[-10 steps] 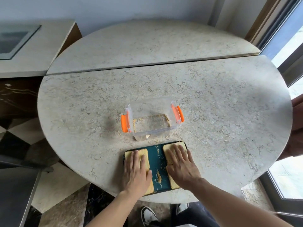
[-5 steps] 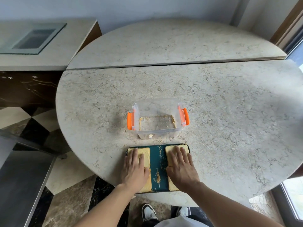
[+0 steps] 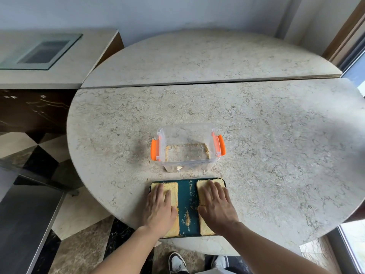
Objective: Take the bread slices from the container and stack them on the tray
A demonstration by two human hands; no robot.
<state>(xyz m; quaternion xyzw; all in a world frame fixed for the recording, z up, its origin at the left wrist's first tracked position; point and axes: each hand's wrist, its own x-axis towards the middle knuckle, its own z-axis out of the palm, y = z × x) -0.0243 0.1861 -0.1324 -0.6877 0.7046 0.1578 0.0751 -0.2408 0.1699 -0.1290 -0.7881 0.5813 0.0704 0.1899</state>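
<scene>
A dark teal tray (image 3: 187, 196) lies at the near edge of the round stone table (image 3: 256, 135). Two stacks of bread sit on it: a left bread stack (image 3: 173, 189) and a right bread stack (image 3: 203, 183). My left hand (image 3: 160, 208) rests flat on top of the left stack, fingers spread. My right hand (image 3: 216, 204) lies flat on the right stack. Crumbs dot the bare strip of tray between them. Just beyond the tray stands the clear container (image 3: 187, 147) with orange clips (image 3: 154, 150), holding only crumbs.
A second semicircular tabletop (image 3: 207, 58) adjoins the far side. A counter with an inset glass panel (image 3: 41, 52) stands at the far left. A window frame (image 3: 353, 46) runs along the right. My shoes (image 3: 177, 263) show below the table edge.
The camera view has shifted, so the table sits further right in frame. Both hands stay flat on the bread stacks, and the container has not moved.
</scene>
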